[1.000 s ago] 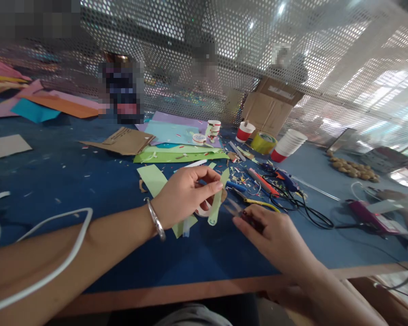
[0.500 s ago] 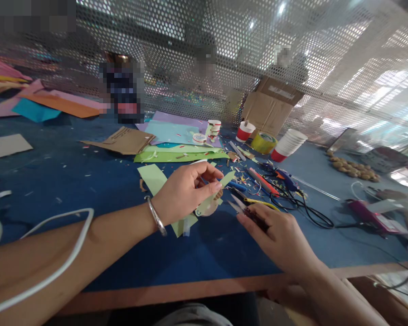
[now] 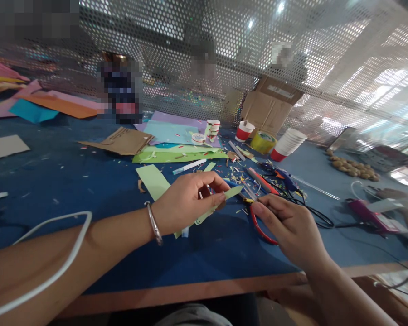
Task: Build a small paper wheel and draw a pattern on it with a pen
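Observation:
Pinched between thumb and fingers of my left hand is a light green paper strip, its free end pointing right. My right hand grips red-handled scissors by one side; the blades point up and left, close to the strip's tip but apart from it. Under my left wrist a wider light green paper piece lies on the blue table, partly hidden by the hand. A white-and-teal pen rests just behind my left hand.
Stacked coloured paper, brown cardboard, paper cups and yellow tape stand farther back. A glue gun with black cable, an orange-red cutter and paper scraps lie near my right hand. A purple device is at right.
The scissors have turned in my right hand, and a red handle loop now shows below it. My left hand has lowered slightly with the strip, uncovering the pen.

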Available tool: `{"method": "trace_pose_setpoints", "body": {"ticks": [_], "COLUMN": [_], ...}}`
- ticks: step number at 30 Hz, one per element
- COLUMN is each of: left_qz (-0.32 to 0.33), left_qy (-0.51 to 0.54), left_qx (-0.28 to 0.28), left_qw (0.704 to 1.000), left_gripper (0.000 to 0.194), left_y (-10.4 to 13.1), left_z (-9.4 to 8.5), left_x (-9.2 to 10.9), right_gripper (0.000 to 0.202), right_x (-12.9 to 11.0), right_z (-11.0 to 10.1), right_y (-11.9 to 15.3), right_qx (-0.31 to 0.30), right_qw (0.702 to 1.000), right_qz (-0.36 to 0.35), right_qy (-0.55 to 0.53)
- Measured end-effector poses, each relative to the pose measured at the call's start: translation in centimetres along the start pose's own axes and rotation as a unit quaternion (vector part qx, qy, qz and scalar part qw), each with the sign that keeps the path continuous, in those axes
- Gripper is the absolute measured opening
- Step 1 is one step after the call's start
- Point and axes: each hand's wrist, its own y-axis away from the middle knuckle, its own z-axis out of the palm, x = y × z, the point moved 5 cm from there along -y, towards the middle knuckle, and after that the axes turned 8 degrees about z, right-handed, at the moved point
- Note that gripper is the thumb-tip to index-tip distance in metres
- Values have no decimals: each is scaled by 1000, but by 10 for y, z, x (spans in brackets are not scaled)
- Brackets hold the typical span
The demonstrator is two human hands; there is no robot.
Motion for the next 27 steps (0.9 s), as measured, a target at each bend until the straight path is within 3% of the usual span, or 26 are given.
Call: {"method": "trace_pose_setpoints", "body": {"ticks": [27], "left_qz": [8], "left_qy": [13], "left_qx": [9], "left_qw": [1000], "left_gripper": [17], "left_y": [-1], "left_z": [1], "left_x": [2], "right_gripper": [42], "right_x": [3], "right_z": [-1], "right_y": [1], "right_qx": [23], "right_qw": [1000], "right_qz": [-11], "right_qy": [2]}}
